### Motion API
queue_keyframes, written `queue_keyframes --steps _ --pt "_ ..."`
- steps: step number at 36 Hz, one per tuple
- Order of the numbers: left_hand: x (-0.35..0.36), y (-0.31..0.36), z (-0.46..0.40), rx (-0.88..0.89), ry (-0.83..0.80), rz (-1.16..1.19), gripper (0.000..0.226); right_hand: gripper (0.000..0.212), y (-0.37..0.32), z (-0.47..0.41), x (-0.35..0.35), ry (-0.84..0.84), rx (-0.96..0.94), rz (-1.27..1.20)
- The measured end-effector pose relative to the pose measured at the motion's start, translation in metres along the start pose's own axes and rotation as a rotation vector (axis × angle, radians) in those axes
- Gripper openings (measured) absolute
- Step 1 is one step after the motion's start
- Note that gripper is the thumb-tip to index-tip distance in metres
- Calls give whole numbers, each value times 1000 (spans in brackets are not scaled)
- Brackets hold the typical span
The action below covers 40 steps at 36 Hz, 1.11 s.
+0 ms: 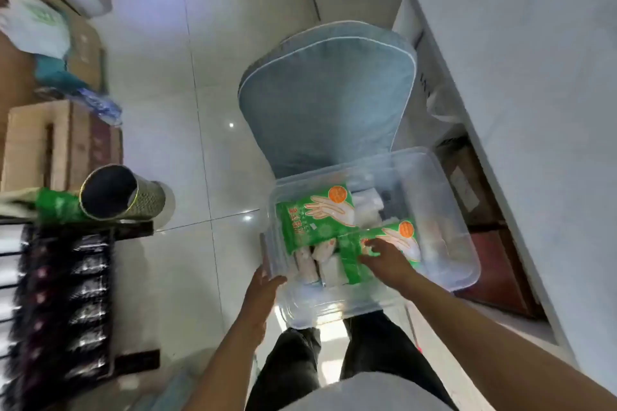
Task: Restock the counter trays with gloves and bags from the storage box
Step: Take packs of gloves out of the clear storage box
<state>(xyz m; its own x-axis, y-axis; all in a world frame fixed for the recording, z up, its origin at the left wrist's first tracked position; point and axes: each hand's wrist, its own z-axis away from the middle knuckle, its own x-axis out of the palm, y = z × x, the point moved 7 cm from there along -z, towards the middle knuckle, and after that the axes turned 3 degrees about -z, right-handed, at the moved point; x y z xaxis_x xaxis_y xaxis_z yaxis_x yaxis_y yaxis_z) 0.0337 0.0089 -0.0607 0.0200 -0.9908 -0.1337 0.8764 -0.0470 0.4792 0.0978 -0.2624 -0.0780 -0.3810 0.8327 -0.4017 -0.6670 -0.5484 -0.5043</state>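
while our left hand (265,280) grips the near-left rim of the clear storage box (444,210) on the blue chair (327,97), our right hand (387,260) closes over a green glove pack (377,243) inside. we judge it light, soft and slippery film, best pinched across its middle; white bag rolls (309,264) lie beside it.

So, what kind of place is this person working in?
Probably the staff side of a small shop or food counter: a white counter, stacked cardboard boxes, and a clear storage box holding green glove packs.
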Motion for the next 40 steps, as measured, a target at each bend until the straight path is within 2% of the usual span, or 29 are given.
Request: queue_keyframes --steps 6,10,12,15,16,19,22,25,28,30,34,37,40 --pt "3 -10 -11 -144 86 99 56 65 -9 -90 -23 61 130 -211" --pt "3 -13 -22 -174 134 155 52 70 -18 -143 -20 40 159 -205" --pt "2 -16 -25 -169 164 163 53 67 -25 -163 -15 27 166 -186" --pt "3 -20 -29 -147 220 150 53 41 -35 -183 -4 1 158 -105" --pt "4 -21 -30 -141 236 153 53 38 -37 -189 0 -7 161 -97" --pt "5 -23 -31 -128 272 152 52 54 -38 -200 7 -4 179 -76" --pt "6 -22 -31 -124 285 144 52 47 -37 -205 8 20 181 -66" --pt "6 -21 -31 -122 276 133 54 35 -33 -201 10 4 192 -108" --pt "8 -16 -27 -113 280 111 55 34 -30 -186 7 11 199 -168" --pt "9 -10 -20 -92 321 90 54 19 -34 -168 0 41 143 -197" --pt "19 14 -2 49 386 48 44 22 -41 -117 -23 109 -25 -201" --pt "41 31 10 91 276 66 40 33 -52 -65 -49 142 -128 -263" --pt "68 38 18 16 73 196 37 37 -65 -9 -78 169 -174 -415"
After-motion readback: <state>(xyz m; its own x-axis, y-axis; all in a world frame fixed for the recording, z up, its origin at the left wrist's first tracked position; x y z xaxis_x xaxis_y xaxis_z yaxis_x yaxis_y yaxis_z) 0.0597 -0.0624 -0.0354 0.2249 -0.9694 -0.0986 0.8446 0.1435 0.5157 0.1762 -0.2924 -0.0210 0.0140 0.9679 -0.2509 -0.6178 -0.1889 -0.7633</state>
